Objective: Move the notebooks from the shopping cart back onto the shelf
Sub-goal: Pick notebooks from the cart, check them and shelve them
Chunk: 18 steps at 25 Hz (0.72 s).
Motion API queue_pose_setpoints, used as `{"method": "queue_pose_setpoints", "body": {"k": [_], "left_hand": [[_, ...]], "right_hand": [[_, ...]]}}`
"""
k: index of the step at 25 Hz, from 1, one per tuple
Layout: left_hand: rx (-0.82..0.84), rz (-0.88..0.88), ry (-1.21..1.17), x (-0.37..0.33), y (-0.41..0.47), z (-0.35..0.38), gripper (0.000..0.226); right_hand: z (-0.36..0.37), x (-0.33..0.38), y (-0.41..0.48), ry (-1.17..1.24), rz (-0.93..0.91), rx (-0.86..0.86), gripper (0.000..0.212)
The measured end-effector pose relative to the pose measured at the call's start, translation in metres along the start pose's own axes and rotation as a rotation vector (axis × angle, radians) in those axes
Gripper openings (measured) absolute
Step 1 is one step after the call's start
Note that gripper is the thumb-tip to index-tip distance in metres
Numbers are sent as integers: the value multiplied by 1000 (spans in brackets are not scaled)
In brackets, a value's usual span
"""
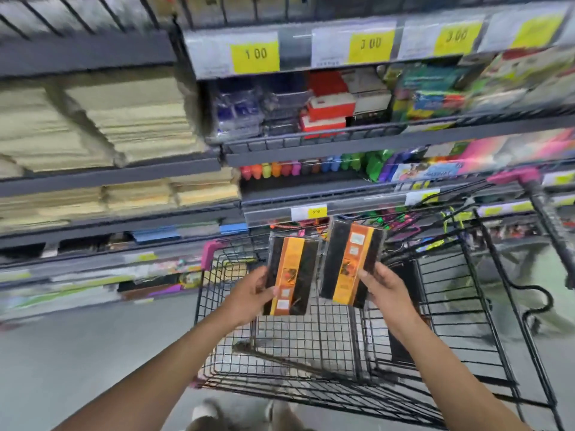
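above cart (342, 353): two notebooks (291, 275), two hands (252, 295)

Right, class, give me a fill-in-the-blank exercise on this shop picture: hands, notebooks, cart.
1. Each hand holds one ____.
2. The left hand and right hand hold them above the wire ____.
3. The band down each notebook's black cover is ____.
4. The cart's corner bumpers are ____.

Missing words: notebook; cart; orange; pink

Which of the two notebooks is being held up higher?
The notebook in the right hand: that right notebook has its top edge higher in the picture than the left notebook, held by the left hand. Both are black with an orange stripe, over the cart.
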<state>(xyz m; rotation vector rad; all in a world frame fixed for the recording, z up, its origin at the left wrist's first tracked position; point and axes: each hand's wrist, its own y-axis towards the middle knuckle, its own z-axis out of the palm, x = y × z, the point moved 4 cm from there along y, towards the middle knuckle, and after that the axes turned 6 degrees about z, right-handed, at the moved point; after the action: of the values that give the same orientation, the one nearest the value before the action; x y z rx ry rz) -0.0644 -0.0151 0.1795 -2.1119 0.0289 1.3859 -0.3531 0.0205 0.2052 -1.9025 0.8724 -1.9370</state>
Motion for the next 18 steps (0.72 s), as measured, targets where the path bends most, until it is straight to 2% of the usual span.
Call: {"method": "queue_pose_setpoints", "body": {"k": [8, 18], "left_hand": [[-210, 104, -136, 43, -98, -93, 38], [-451, 141, -263, 141, -282, -242, 33]], "right_hand": [[105, 25, -49, -146, -115, 138, 22], [300, 13, -180, -247, -253, 218, 29]]}}
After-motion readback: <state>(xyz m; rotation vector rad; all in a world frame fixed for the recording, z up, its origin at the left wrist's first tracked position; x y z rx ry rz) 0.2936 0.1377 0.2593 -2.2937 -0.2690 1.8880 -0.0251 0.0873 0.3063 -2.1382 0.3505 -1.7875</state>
